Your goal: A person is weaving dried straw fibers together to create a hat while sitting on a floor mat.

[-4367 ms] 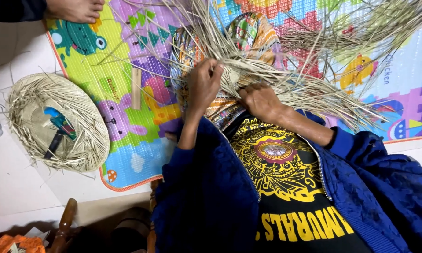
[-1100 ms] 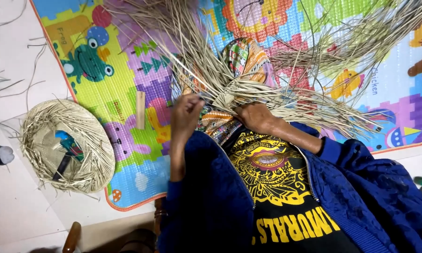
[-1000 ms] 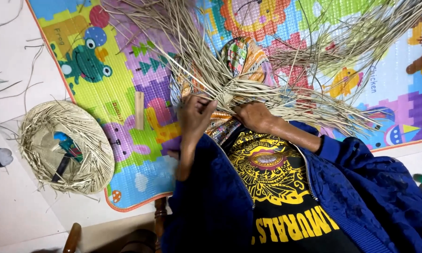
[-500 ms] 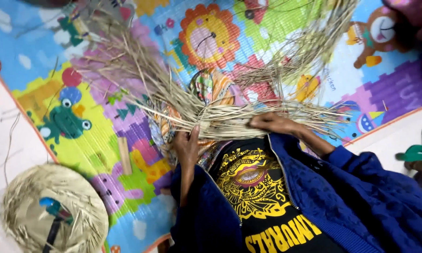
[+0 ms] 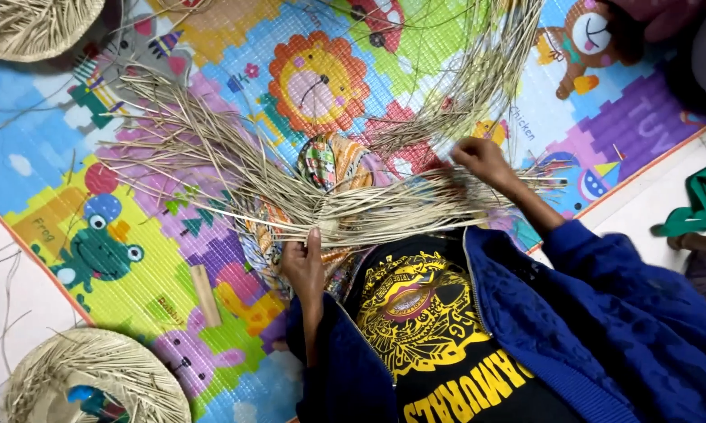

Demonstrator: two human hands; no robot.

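— What are the fingers doing?
— Left hand (image 5: pixel 304 265) pinches the woven straw band (image 5: pixel 368 215) at six o'clock; right hand (image 5: pixel 482 159) grips loose strands at three.
— The step?
— Mid-weave, seemingly; next calls for tucking a strand while the pinch holds.

1. One view only: the camera sits on my head and looks steeply down over my chest.
2. It is close to my left hand (image 5: pixel 304 266) and right hand (image 5: pixel 482 159).
3. Beyond them it takes in the play mat (image 5: pixel 94 196) and, at the right edge, pale floor (image 5: pixel 642 204).
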